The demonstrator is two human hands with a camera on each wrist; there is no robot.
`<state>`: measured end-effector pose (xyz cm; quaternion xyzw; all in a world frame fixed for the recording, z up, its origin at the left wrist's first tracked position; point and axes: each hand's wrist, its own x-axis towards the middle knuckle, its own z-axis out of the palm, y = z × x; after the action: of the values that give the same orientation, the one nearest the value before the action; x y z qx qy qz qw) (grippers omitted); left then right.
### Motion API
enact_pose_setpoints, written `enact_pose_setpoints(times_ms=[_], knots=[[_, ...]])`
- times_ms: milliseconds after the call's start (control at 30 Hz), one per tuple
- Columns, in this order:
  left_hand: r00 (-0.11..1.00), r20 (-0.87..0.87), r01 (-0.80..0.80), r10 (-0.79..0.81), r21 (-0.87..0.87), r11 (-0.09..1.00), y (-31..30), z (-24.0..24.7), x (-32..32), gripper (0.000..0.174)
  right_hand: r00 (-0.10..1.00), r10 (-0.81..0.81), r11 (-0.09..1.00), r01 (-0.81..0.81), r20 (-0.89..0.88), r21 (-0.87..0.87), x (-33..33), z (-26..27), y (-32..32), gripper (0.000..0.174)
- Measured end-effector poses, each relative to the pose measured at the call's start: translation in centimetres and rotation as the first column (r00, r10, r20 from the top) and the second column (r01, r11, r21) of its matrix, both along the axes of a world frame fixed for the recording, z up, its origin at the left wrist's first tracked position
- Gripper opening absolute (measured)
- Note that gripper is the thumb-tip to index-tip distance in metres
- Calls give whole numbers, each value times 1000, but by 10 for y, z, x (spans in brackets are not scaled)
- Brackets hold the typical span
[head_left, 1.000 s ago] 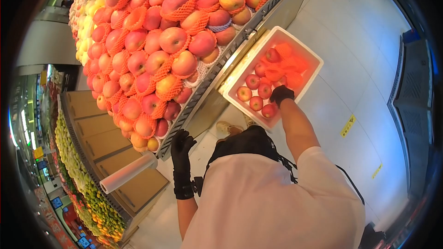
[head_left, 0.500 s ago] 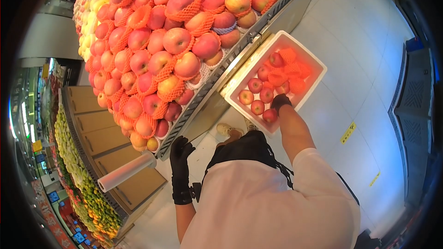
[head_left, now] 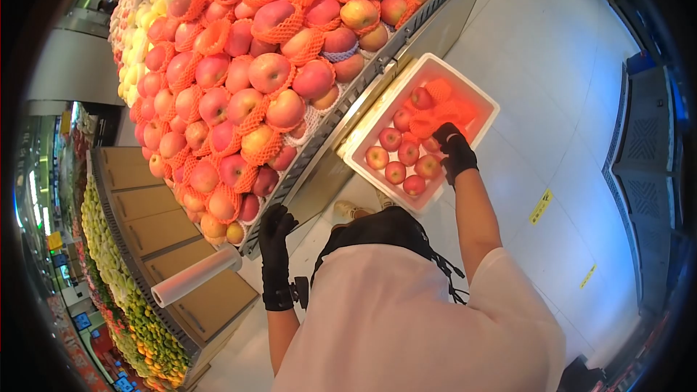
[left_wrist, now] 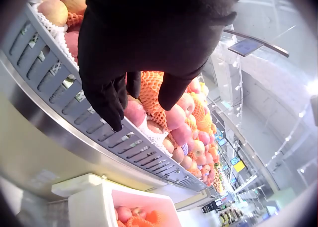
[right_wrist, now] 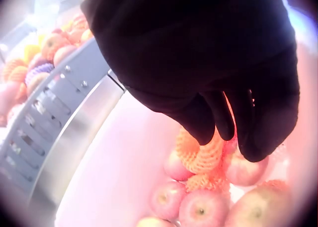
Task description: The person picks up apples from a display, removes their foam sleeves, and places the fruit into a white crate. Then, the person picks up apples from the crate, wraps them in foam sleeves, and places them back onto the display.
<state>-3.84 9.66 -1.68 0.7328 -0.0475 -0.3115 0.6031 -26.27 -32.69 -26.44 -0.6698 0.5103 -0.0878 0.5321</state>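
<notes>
While reaching into a white foam box [left_wrist: 87,209] at two o'clock, bends the gloved right hand [head_left: 457,154] low over loose red apples [head_left: 390,139], fingertips down and fairly close together, nothing plainly held. Perhaps touching the apple [right_wrist: 247,171] just beneath, contact hard to make out through glare and glove. Holds the gloved left hand [head_left: 276,247] between seven and eight o'clock, fingers loosely bent, thumb well apart, empty, beside a grey slatted rail [left_wrist: 79,105].

Judged by the low reach, busy handling fruit one-handed inside the box. For any grip on that apple, calls for fingers opened around the sides, clear of the orange foam nets [head_left: 451,110] and without knocking neighbouring fruit.

Beyond the rail, at ten to eleven o'clock, heaped apples [head_left: 268,72], many in orange netting. At eight o'clock, a pale roll [head_left: 196,276] at the counter's corner, with green and orange produce [head_left: 149,319] farther out. Toward three o'clock, pale floor tiles [head_left: 523,123] and a yellow floor strip [head_left: 541,206].
</notes>
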Motion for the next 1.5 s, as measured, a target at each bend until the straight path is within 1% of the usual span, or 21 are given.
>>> enact_pose_setpoints(times_ms=[67, 133, 200, 267, 333, 400, 500, 533, 600, 667, 767, 800, 900, 967, 1033, 1100, 1233, 1267, 1367, 1433, 1500], knots=[[1000, 11, 0, 0, -22, 1000, -1, -3, 3, 36, 923, 362, 911, -380, -128, -159, -5, -59, -37, 32], [1000, 1, 4, -4, -11, 1000, -5, -2, 3, 33, 897, 435, 897, -440, -78, -46, 2, -68, -49, 21], [1000, -6, 8, -8, 3, 1000, -9, -1, 4, 30, 985, 91, 934, -136, 149, 330, -3, -29, -18, 18], [1000, -12, 15, -15, 24, 1000, -11, 1, 2, 29, 886, 409, 912, -395, 217, -108, -18, -87, -15, 21], [1000, -14, 24, -24, 13, 1000, -10, 1, 0, 30, 775, 630, 719, -557, 50, -416, -22, -91, -6, 25], [999, -3, 41, -41, -2, 999, -10, -1, 1, 30, 679, 687, 482, -692, -258, -538, -15, -42, 9, 31], [998, 19, 61, -61, -30, 998, -11, 2, 1, 30, 781, 623, 700, -531, 45, -477, -8, -30, 24, 17], [998, 17, 59, -58, -41, 997, -13, 4, 2, 30, 764, 645, 637, -556, -26, -533, -7, -25, 24, 16], [998, 17, 61, -60, -62, 996, -13, 9, 4, 30, 777, 620, 734, -623, -108, -272, -1, -17, 20, 34], [998, 22, 67, -65, -86, 994, -12, 10, 9, 29, 816, 571, 802, -577, -86, -155, 1, -5, 19, 38], [999, 27, 43, -41, -91, 995, -15, 17, 11, 29, 719, 667, 581, -666, -196, -468, 0, -11, 12, 32], [998, 41, 43, -39, -100, 994, -16, 20, 12, 29, 786, 618, 741, -592, -22, -318, 0, -34, 6, 27], [998, 64, 20, -12, -126, 992, -17, 23, 10, 28, 747, 643, 682, -658, -166, -319, 6, -20, 3, 18], [997, 71, -1, 11, -144, 990, -17, 23, 12, 27, 738, 658, 632, -650, -151, -422, 10, -11, 5, 13], [997, 67, -29, 39, -150, 988, -14, 19, 13, 26, 687, 660, 560, -719, -303, -412, 16, -3, 5, 16], [996, 59, -60, 70, -152, 987, -12, 19, 14, 25, 663, 656, 561, -748, -360, -355, 20, -12, 4, 22], [992, 38, -117, 121, -91, 989, -7, 30, 13, 23, 759, 639, 736, -651, -128, -183, 17, -24, 6, 18], [991, 31, -129, 131, -58, 990, -5, 33, 12, 23, 765, 635, 736, -641, -106, -216, 18, -19, 11, 18], [988, 22, -155, 155, 2, 988, 2, 36, 12, 22, 699, 699, 535, -652, -153, -537, 15, -5, 24, 20], [984, 16, -178, 179, -13, 984, 6, 34, 13, 23, 654, 738, 427, -646, -169, -633, 16, -28, 15, 28], [981, 22, -192, 193, -40, 981, 10, 30, 14, 24, 705, 709, 672, -682, -14, -289, 20, -41, 6, 55]])
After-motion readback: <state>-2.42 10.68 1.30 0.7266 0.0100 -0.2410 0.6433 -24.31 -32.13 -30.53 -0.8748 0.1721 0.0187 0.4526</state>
